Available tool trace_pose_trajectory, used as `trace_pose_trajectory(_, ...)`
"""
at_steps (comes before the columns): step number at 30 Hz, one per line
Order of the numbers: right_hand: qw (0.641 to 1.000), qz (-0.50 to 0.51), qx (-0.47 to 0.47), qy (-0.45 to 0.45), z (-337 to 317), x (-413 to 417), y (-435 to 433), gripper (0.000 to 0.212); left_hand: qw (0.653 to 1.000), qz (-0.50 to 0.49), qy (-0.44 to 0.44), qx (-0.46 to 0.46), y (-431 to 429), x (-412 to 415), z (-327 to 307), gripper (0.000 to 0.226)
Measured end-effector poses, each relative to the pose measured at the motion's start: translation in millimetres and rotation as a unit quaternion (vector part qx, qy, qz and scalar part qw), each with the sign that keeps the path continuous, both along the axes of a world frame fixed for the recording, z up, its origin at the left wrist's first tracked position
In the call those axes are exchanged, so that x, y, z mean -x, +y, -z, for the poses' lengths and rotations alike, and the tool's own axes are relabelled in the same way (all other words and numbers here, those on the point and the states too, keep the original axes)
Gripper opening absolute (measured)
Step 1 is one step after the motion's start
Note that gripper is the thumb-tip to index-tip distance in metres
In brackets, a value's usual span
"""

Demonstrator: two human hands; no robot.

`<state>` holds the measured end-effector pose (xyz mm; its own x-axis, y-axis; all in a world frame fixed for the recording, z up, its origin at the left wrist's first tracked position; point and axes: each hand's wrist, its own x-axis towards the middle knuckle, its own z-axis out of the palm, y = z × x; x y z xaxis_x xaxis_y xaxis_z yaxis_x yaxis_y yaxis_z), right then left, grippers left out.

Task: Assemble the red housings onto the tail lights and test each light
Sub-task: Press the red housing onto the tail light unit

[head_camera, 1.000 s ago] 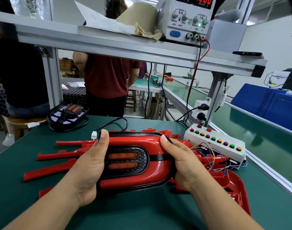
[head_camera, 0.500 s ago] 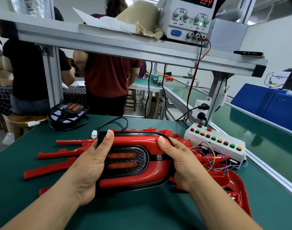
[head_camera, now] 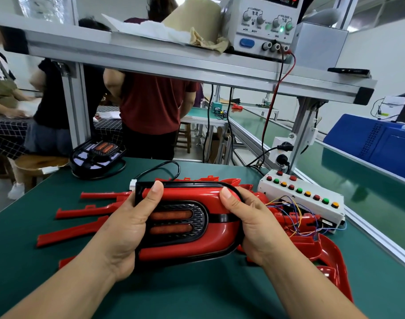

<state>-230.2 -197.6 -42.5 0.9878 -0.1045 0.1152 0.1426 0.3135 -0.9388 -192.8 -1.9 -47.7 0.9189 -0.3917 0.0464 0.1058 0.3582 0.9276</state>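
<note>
— Both hands grip the light [head_camera: 180, 222]. The left hand [head_camera: 127, 229] wraps its left end, thumb laid up across the front to the black rim. The right hand [head_camera: 254, 226] curls round the right end, thumb on the top edge.
— Where is it?
— Over the desk [head_camera: 196, 295], near the front edge, about midway along, face tilted up. I can't tell whether it rests on anything.
— And the housing?
— The red housing [head_camera: 185, 252] sits round the black grille, with two orange strips [head_camera: 171, 214] stacked inside.
— Lit?
— Can't tell; they look dull orange.
— What's beneath?
— Loose housings [head_camera: 81, 232], their long prongs fanning out to the left, and a pile [head_camera: 330, 261] of red parts running toward the front right corner.
— The tester?
— A white switch box [head_camera: 289, 199] sits by the right edge, just behind that pile, with red, green and orange buttons on top. Thin coloured wires [head_camera: 291, 217] spill from it onto the red parts.
— Anything more?
— A second light [head_camera: 97, 155], black-framed, lies at the far left corner. A black cable [head_camera: 171, 166] loops behind the held one, with a white plug [head_camera: 133, 183] at its top left corner. A power supply [head_camera: 254, 26] stands on the shelf [head_camera: 150, 58] above, with red and black leads [head_camera: 272, 107] hanging from it.
</note>
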Motion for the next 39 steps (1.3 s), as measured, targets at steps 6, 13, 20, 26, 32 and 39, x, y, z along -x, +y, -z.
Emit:
trace_pose_trajectory(6, 1.000, 0.015, 0.015, -0.001, 0.4, -2.5, -1.1, 0.049, 1.000, -0.006, 0.003, 0.002, -1.9, -1.5, 0.9, 0.035)
trace_pose_trajectory(13, 0.996, -0.038, 0.082, 0.024, -5.2, -0.2, -21.7, 0.048, 1.000, 0.017, 0.020, 0.000, -2.8, -2.3, 6.6, 0.039)
trace_pose_trajectory(20, 0.994, -0.050, 0.089, 0.035, -9.3, 1.2, -32.7, 0.027, 0.996, 0.075, 0.056, -0.009, -0.4, -1.6, 6.0, 0.054)
trace_pose_trajectory(26, 0.962, -0.162, 0.194, 0.101, -11.5, 12.1, -49.7, 0.064, 0.973, 0.160, 0.040, -0.159, 18.5, -4.3, 0.2, 0.058)
trace_pose_trajectory(32, 0.960, -0.161, 0.196, 0.121, -5.3, 11.2, -43.3, 0.076, 0.965, 0.157, -0.012, -0.209, 34.9, -4.6, -8.6, 0.040)
trace_pose_trajectory(39, 0.979, -0.106, 0.170, 0.040, -6.3, 7.1, -39.6, 0.045, 0.979, 0.119, -0.051, -0.160, 20.8, -2.0, -0.9, 0.037)
